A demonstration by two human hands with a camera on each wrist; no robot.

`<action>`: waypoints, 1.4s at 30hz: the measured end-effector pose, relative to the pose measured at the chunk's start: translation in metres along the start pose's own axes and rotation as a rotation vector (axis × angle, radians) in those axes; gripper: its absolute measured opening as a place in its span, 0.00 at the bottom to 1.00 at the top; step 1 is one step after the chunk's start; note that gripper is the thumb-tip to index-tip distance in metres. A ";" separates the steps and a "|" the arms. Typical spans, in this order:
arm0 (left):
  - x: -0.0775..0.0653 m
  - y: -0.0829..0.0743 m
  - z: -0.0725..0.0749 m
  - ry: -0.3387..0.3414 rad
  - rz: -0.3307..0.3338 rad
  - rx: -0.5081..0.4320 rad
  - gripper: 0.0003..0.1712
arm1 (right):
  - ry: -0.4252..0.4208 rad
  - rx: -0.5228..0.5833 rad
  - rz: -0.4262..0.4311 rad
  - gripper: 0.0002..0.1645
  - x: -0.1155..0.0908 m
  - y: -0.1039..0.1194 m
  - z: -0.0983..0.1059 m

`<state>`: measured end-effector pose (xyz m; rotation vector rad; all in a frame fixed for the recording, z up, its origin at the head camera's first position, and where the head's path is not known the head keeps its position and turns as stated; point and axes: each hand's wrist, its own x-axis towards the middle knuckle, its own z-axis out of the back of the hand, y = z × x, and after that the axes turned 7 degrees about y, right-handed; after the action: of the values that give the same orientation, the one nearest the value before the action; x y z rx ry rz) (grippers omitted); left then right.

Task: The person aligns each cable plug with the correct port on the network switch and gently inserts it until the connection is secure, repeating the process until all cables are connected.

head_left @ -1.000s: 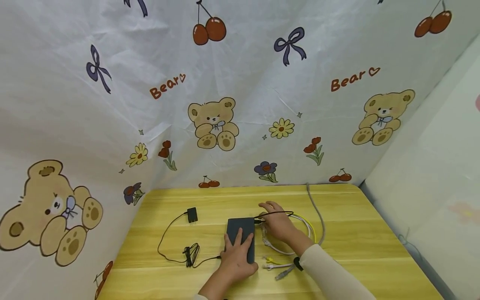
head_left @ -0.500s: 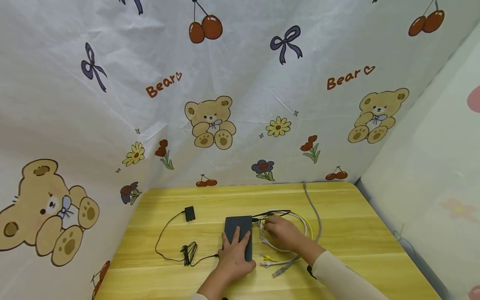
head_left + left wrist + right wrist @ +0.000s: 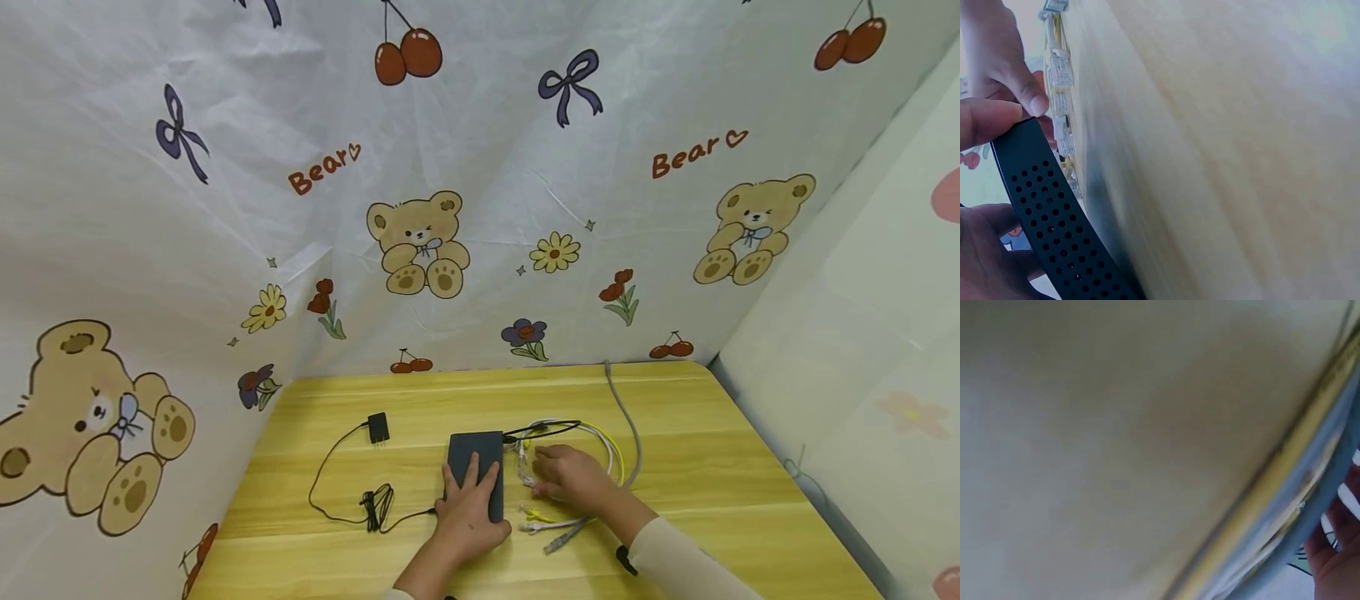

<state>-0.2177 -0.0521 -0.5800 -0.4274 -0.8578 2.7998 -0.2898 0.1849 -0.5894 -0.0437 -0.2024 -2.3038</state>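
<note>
My left hand [image 3: 467,521] lies with spread fingers on top of a flat, dark box [image 3: 477,448]. Rows of round vent holes mark the near side of the box [image 3: 1054,219] in the left wrist view, where the thumb touches its corner. To the right, my right hand [image 3: 576,481] is over the network cables with thumb and forefinger apart, close to the clear plugs [image 3: 522,457]. Fingers of the right hand [image 3: 1338,544] show behind the grey cable [image 3: 1329,494] in the right wrist view. A black cable [image 3: 555,427] runs from the box's upper right side.
A black power adapter [image 3: 378,427] lies at the left, its bundled lead [image 3: 377,507] reaching the box. Yellow [image 3: 619,454], white and grey network cables curve under the right forearm, with several plugs [image 3: 555,546] nearer the front. Printed cloth [image 3: 480,167] hangs behind the wooden table [image 3: 337,567].
My right hand has come away from the black cable at the box's upper right and moved down and right, over the network cables. The left hand stays on the box.
</note>
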 end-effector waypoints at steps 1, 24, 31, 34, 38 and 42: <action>0.000 0.000 0.000 -0.001 -0.002 -0.002 0.51 | -0.001 0.002 -0.009 0.28 -0.001 0.001 -0.002; -0.002 0.000 -0.001 0.013 -0.003 0.013 0.51 | -0.081 -0.066 -0.111 0.13 0.006 0.022 -0.011; -0.002 0.001 -0.002 0.008 -0.002 0.012 0.51 | -0.078 -0.180 -0.149 0.18 0.006 0.031 -0.009; -0.002 0.002 -0.002 0.008 -0.001 0.009 0.51 | -0.114 -0.168 -0.149 0.16 0.006 0.030 -0.010; -0.002 0.003 -0.003 0.006 0.004 0.001 0.50 | -0.181 -0.165 -0.133 0.10 0.006 0.028 -0.011; -0.001 0.003 -0.002 0.012 0.006 -0.006 0.50 | -0.220 -0.165 -0.125 0.09 0.008 0.027 -0.009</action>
<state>-0.2163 -0.0537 -0.5832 -0.4475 -0.8646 2.7979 -0.2745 0.1595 -0.5940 -0.3799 -0.1288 -2.4338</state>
